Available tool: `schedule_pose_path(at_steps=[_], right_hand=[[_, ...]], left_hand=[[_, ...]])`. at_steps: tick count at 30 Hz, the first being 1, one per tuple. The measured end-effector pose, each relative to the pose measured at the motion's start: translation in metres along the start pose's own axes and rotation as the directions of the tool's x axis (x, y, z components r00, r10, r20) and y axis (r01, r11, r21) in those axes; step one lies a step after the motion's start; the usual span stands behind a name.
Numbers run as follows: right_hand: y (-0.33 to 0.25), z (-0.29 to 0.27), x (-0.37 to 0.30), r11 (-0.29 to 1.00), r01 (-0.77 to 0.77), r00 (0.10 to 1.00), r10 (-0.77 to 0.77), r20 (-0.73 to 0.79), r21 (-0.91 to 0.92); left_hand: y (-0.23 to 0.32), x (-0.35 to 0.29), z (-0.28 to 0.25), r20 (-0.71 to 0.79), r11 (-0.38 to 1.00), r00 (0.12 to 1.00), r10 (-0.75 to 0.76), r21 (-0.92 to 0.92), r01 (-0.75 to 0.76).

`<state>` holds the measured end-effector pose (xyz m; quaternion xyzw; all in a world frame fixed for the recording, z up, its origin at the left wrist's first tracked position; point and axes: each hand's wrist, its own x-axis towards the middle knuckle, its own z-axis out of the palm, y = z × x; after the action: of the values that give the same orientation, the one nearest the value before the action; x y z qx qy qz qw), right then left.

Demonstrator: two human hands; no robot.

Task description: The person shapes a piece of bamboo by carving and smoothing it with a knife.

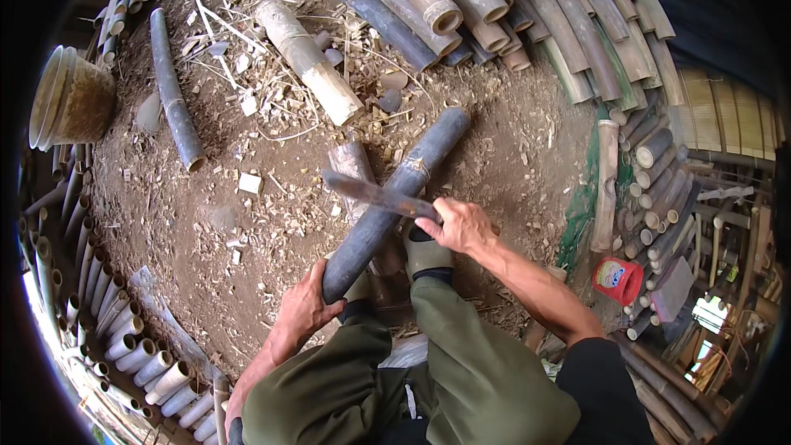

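Note:
A dark bamboo pole section point(375, 235) lies slantwise in front of me, its near end close to my legs and its far end pointing away to the right. My left hand point(301, 305) is closed round its near end. In my right hand point(461, 227) I grip a machete point(379, 195), its blade blurred and crossing over the middle of the bamboo; whether it touches cannot be told. Under the bamboo, a short wooden log point(353, 166) lies on the ground between my feet.
A partly stripped bamboo piece point(309, 62) lies among chips ahead. Another dark bamboo length point(175, 91) and a dirty bucket point(78, 99) are at left. Bamboo poles point(445, 12) are stacked at the far right. A red container point(618, 280) stands right; cut bamboo tubes point(136, 358) line the lower left.

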<state>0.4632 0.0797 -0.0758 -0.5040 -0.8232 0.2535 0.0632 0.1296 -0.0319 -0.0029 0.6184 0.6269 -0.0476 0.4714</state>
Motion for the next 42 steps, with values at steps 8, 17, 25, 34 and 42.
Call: schedule_pose_path(at_steps=[8, 17, 25, 34, 42], right_hand=[[-0.003, 0.003, 0.005, 0.999, -0.020, 0.998, 0.022, -0.063, 0.041], [0.017, 0.010, 0.022, 0.957, -0.291, 0.936, 0.282, -0.213, -0.014], [0.031, 0.006, 0.030, 0.813, -0.563, 0.803, 0.581, -0.132, 0.147], [0.039, 0.013, 0.028, 0.857, -0.491, 0.835, 0.515, -0.196, 0.158], [0.027, 0.006, 0.031, 0.882, -0.456, 0.877, 0.468, -0.113, 0.117]], left_hand=[[-0.004, 0.005, -0.007, 0.096, 0.997, 0.994, -0.046, -0.058, 0.052], [-0.014, 0.016, -0.009, 0.164, 0.955, 0.986, -0.003, -0.293, 0.051], [-0.011, 0.029, -0.005, 0.184, 0.975, 0.981, -0.052, -0.202, 0.090], [0.022, 0.034, 0.003, 0.015, 0.998, 1.000, -0.028, -0.051, 0.028], [0.022, 0.043, -0.008, 0.165, 0.973, 0.985, -0.049, -0.216, 0.084]])
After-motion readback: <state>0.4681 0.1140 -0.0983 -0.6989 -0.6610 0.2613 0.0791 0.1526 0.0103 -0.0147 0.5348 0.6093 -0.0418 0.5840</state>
